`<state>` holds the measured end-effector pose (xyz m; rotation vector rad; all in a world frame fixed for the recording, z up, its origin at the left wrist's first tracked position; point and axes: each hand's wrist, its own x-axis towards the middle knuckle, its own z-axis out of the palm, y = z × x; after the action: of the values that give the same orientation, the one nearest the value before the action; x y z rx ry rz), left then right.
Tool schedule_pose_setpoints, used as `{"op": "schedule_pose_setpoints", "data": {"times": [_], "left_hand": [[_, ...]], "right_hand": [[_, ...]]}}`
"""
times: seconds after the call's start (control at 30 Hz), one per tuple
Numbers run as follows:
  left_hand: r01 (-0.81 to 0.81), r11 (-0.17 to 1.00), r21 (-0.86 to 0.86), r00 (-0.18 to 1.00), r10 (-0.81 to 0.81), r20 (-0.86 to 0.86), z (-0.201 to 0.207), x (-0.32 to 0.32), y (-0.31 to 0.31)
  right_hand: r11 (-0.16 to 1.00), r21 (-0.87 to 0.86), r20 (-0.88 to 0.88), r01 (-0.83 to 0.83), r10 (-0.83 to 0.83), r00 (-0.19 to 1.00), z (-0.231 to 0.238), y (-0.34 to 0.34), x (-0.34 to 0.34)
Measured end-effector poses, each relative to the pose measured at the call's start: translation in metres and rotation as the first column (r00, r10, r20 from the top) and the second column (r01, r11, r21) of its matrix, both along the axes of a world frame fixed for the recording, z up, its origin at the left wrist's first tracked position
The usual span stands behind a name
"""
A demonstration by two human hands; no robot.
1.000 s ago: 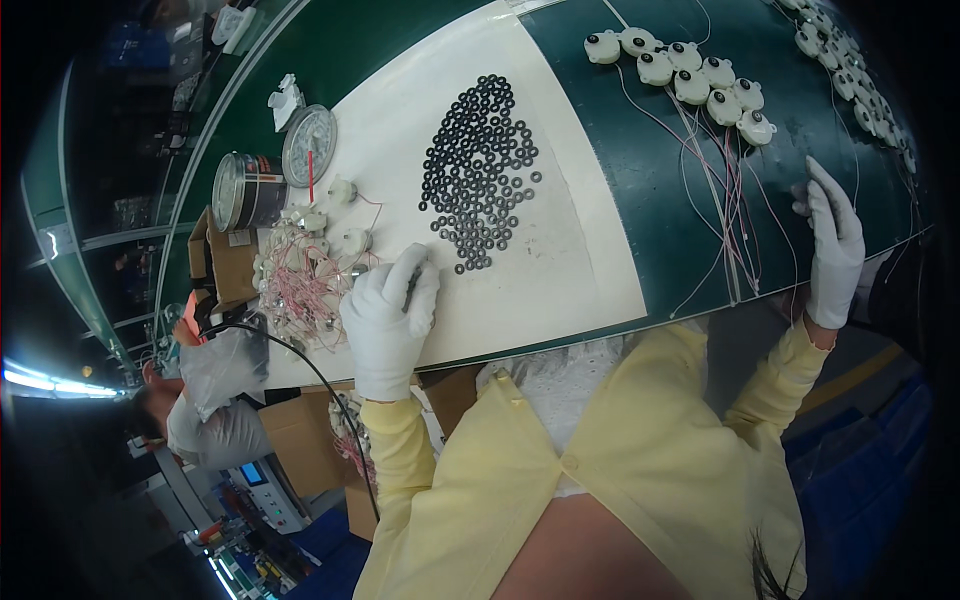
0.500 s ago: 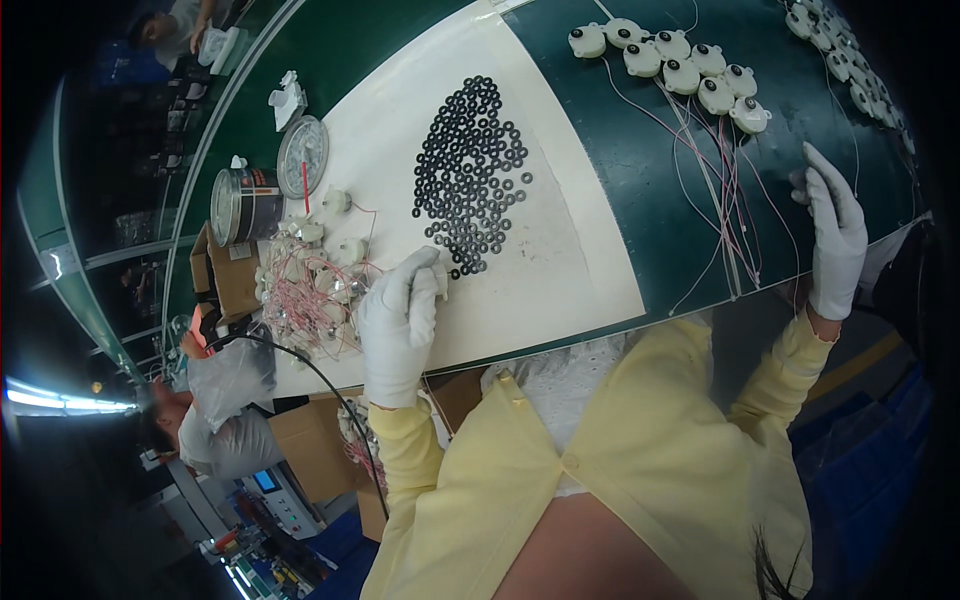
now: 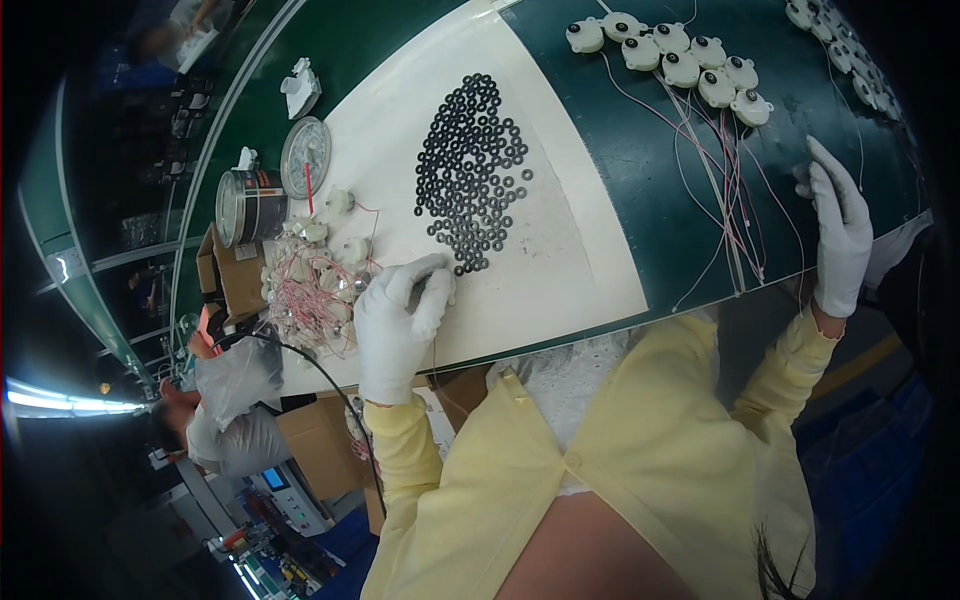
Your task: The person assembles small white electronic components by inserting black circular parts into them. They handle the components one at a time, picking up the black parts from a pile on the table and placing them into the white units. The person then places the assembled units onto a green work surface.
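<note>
My left hand [image 3: 400, 325], in a white glove, is closed at the near edge of the black rings [image 3: 470, 170] spread over the white sheet. Its curled fingers grip a small cream wired motor, mostly hidden; a thin wire [image 3: 435, 360] hangs below the hand. On the right, my white-gloved right hand [image 3: 838, 215] hovers by the green table with fingers stretched out and thumb apart; nothing shows in it. Several round cream motors [image 3: 680, 70] with dark centres stand grouped to its far left, their pink and white wires [image 3: 735, 210] trailing toward me.
A tangled heap of wired motors [image 3: 310, 290] lies left of my left hand. Behind it are a tin [image 3: 250, 207], a round clear lid [image 3: 305, 158] and a cardboard box [image 3: 235, 270]. More motors [image 3: 850, 60] sit far right. Another person [image 3: 235, 430] is at the left.
My left hand has turned slightly, its fingers curling further over the cream motor, which showed more before. My right hand has barely shifted. The view has moved a little.
</note>
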<state>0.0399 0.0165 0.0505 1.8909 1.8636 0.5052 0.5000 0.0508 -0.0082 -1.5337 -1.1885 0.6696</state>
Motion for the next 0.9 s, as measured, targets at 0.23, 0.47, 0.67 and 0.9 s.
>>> {"op": "schedule_pose_setpoints", "data": {"times": [0.23,0.47,0.67,0.9], "left_hand": [[-0.1,0.995,-0.008,0.982,0.1,0.162,-0.001,0.0,-0.003],[0.323,0.925,0.203,0.913,-0.247,-0.324,0.015,0.007,0.016],[0.327,0.931,0.16,0.904,-0.259,-0.341,0.016,0.009,0.017],[0.434,0.895,0.101,0.785,-0.321,-0.53,0.028,0.009,0.008]], "right_hand": [[1.0,0.008,0.016,-0.008,0.008,1.0,0.002,0.0,-0.001],[1.0,0.029,0.028,0.002,-0.003,1.0,0.001,0.0,-0.002],[0.999,0.032,0.052,-0.004,0.002,0.999,0.003,0.0,-0.004],[1.0,0.031,0.029,-0.003,0.002,1.0,0.001,0.001,-0.003]]}}
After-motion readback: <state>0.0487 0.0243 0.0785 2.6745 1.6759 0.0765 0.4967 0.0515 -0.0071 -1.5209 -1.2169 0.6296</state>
